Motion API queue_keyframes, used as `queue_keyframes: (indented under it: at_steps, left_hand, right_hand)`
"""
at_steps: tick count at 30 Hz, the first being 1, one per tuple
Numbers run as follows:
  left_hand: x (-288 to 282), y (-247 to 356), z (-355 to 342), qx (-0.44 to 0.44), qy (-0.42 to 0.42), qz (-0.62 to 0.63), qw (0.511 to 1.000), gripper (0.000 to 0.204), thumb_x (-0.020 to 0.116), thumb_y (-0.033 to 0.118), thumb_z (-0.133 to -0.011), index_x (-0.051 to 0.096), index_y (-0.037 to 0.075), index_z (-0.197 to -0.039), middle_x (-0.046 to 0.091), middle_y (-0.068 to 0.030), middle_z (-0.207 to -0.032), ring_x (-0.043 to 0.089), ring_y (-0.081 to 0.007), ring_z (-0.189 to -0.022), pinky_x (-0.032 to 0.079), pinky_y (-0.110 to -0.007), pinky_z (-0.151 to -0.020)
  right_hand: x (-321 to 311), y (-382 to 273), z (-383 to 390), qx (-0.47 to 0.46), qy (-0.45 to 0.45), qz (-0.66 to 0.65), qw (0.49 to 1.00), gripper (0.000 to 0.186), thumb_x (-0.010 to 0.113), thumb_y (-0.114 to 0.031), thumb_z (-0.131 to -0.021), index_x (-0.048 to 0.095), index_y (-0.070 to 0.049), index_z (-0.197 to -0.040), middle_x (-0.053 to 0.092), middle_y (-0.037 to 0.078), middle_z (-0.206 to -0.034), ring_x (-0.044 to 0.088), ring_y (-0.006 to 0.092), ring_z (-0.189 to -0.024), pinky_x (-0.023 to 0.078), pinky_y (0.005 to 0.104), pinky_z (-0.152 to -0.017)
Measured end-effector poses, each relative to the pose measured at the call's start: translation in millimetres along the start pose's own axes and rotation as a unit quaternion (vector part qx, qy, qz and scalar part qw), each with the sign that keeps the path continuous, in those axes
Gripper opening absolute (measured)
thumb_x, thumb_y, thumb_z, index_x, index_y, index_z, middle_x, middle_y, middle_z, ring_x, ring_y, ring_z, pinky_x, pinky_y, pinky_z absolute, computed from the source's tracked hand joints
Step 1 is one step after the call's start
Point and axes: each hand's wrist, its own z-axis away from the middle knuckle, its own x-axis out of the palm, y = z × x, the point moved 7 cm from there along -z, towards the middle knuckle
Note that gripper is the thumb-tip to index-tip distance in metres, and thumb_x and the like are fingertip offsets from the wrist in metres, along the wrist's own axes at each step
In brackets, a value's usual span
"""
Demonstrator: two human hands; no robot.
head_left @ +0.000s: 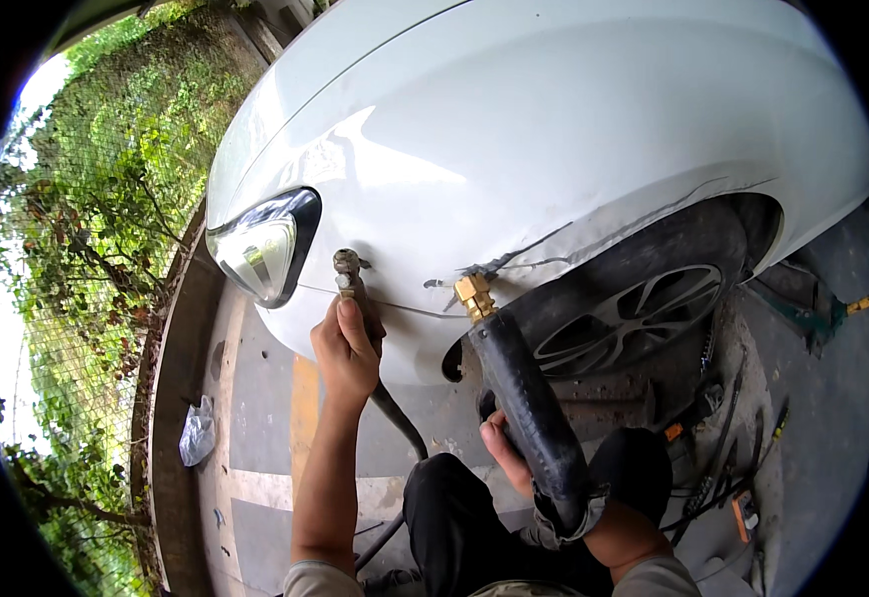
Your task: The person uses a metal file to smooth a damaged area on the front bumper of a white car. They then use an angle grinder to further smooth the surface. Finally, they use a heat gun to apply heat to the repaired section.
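Observation:
A white car's front fender (554, 129) fills the view ahead, with dark creases and scraped paint (514, 254) above the wheel arch. My left hand (345, 348) is closed around a metal-headed tool (346, 267) trailing a thick black cable (400, 418). Its head meets or nearly meets the panel beside the headlight. In my right hand (507, 458) is a black cylindrical tool (529, 403) with a brass clamp-like tip (475, 297). That tip overlaps the scraped spot; I cannot tell whether it touches. The tool's body hides most of my right fingers.
The headlight (260, 249) lies to the left, the wheel (624, 318) to the right. Cables and tools, including a multimeter-like orange-edged device (744, 514), lie on the floor at lower right. A clear plastic bag (198, 431) rests by the low wall (178, 438).

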Motion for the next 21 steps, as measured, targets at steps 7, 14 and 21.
queue_keyframes:
  at_steps: [7,14,21]
  left_hand:
    - [0.6,-0.8,-1.2,-0.016,0.001,-0.014,1.000,0.053,0.028,0.038,-0.102,0.046,0.002,-0.068,0.047,-0.0036,-0.049,0.045,-0.0109,-0.041,0.034,-0.026,-0.041]
    - [4.6,-8.1,-1.2,-0.062,-0.035,0.048,0.996,0.059,0.024,0.047,-0.100,0.047,0.003,-0.069,0.046,-0.0024,-0.051,0.043,-0.0087,-0.041,0.033,-0.024,-0.040]
    - [6.6,-5.7,0.7,-0.073,-0.025,0.056,0.995,0.062,0.022,0.054,-0.098,0.048,0.003,-0.073,0.045,-0.0017,-0.053,0.041,-0.0082,-0.041,0.031,-0.023,-0.039]
  right_hand:
    - [6.3,-4.9,0.3,-0.001,0.022,-0.015,1.000,0.026,0.071,-0.007,-0.078,0.052,-0.001,-0.095,0.057,0.005,-0.074,0.056,0.0145,-0.063,0.046,0.0280,-0.057]
    - [15.6,-17.5,11.1,-0.020,-0.002,-0.019,1.000,0.034,0.068,-0.011,-0.079,0.049,-0.001,-0.106,0.055,0.009,-0.085,0.056,0.0188,-0.071,0.046,0.0313,-0.064]
    - [6.4,-13.9,12.6,0.026,-0.001,-0.039,0.999,0.030,0.068,-0.010,-0.080,0.048,-0.001,-0.100,0.054,0.009,-0.088,0.055,0.0170,-0.074,0.045,0.0301,-0.065]
